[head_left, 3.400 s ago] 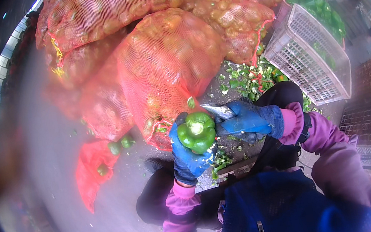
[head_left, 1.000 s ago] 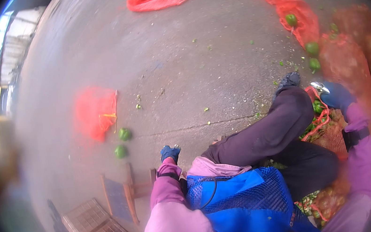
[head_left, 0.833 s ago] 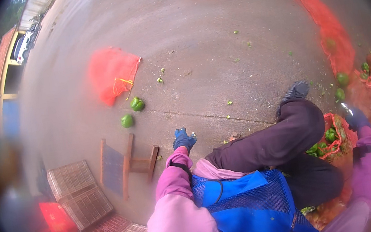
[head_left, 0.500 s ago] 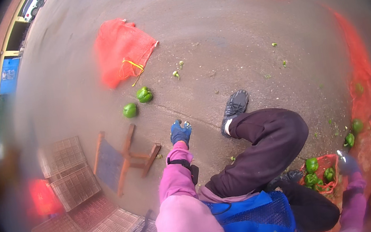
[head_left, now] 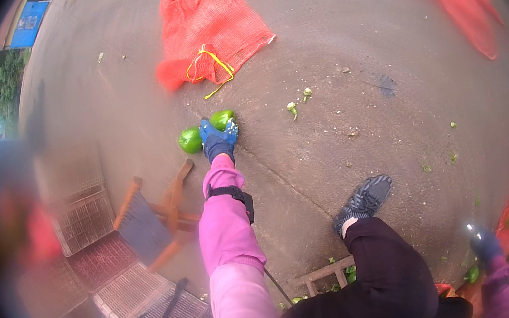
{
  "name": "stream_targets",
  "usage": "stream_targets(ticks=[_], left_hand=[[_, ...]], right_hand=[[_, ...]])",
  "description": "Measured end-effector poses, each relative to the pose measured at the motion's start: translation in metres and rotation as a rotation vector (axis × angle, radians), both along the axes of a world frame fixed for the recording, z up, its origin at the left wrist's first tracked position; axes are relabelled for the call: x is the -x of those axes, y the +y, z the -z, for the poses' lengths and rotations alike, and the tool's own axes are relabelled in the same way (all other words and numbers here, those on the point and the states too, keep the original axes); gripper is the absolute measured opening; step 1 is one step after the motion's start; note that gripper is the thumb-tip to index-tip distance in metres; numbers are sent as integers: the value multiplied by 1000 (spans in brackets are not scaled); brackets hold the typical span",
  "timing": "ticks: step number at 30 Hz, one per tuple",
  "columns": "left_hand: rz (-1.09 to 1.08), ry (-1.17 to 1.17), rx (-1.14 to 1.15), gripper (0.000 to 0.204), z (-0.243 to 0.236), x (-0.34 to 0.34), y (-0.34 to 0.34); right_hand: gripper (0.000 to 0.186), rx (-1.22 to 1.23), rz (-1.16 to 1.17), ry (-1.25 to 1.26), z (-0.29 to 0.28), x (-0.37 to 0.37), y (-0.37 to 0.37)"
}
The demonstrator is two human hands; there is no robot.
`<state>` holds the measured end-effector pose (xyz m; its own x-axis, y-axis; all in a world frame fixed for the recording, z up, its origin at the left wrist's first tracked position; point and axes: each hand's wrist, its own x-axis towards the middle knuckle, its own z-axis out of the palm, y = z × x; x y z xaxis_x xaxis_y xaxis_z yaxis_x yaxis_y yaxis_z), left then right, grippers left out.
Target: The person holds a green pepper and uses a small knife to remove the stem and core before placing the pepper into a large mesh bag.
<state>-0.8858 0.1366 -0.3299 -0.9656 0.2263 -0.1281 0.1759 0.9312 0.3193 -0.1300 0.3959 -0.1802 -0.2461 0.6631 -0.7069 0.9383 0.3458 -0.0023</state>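
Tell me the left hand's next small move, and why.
Probably close the blue-gloved left hand around the glossy, rounded green bell pepper just ahead. Its thumb and fingers look spread toward that pepper, while the second glossy green bell pepper lies off to the hand's left.

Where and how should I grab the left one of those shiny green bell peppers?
Probably by the near and far bulges of the left green bell pepper, cupped from above and the left: it's round and unblocked on its left, while the blue-gloved left hand and the other green pepper crowd its right.
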Motion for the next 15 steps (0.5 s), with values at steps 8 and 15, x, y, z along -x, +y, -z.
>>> stream_targets(ticks=[8,15], left_hand=[[-99,56,-93,74,31,-26,5],[167,-265,-131,58,-11,-20,-25]], right_hand=[[27,109,-31,-47,16,103,12],[30,162,-102,-1,23,167,13]])
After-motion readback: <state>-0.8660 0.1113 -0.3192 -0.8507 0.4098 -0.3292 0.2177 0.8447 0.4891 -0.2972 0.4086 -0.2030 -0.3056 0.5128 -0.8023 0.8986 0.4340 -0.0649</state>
